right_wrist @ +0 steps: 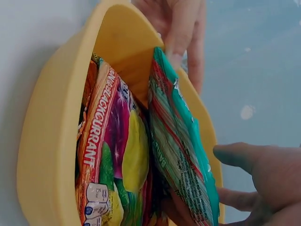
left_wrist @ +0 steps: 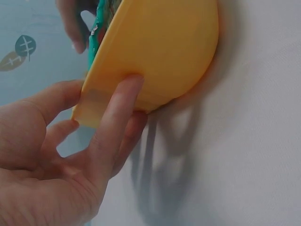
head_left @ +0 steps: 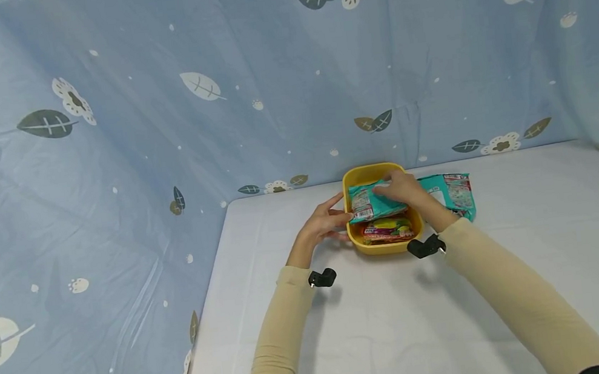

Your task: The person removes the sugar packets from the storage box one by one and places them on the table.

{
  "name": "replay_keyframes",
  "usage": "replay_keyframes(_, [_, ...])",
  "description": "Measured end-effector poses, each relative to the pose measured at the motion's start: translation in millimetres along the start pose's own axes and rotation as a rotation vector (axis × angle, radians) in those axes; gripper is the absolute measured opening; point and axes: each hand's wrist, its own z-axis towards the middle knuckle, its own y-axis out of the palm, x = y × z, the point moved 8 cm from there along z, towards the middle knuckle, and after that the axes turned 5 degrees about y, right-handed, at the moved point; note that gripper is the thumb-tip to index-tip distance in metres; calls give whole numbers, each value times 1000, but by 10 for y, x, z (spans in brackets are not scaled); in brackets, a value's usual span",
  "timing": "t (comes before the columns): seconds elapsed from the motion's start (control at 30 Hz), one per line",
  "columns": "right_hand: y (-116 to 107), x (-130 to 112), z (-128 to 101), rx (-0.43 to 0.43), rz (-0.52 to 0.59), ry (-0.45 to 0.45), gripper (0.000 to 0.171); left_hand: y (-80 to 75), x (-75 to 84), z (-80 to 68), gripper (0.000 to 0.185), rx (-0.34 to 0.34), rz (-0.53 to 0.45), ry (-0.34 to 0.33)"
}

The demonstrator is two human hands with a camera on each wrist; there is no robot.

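Teal snack packet lies slanted across the top of the yellow bowl, propped on the colourful packets already inside instead of settled among them, so it could slide off over the rim if you let go now. Your right hand grips it from above, fingers curled over its upper edge; a hard push down there may crumple the wrapper or crush what is inside. Your left hand is open, fingers straight against the bowl's outer wall and thumb near the rim; it only steadies, so a sideways shove from the right could skid the light bowl on the smooth white worktop. A second teal packet lies just beside the bowl under your right forearm, and your sleeve could drag it
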Motion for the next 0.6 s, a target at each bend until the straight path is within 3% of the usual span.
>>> replay_keyframes(0.2, [30,19,-13,-77,24,20,65,5,10,-6,77,10,0,-10])
replay_keyframes(0.6, [51,30,-28,-115,61,-21,60,18,14,-22,78,12,14,-17])
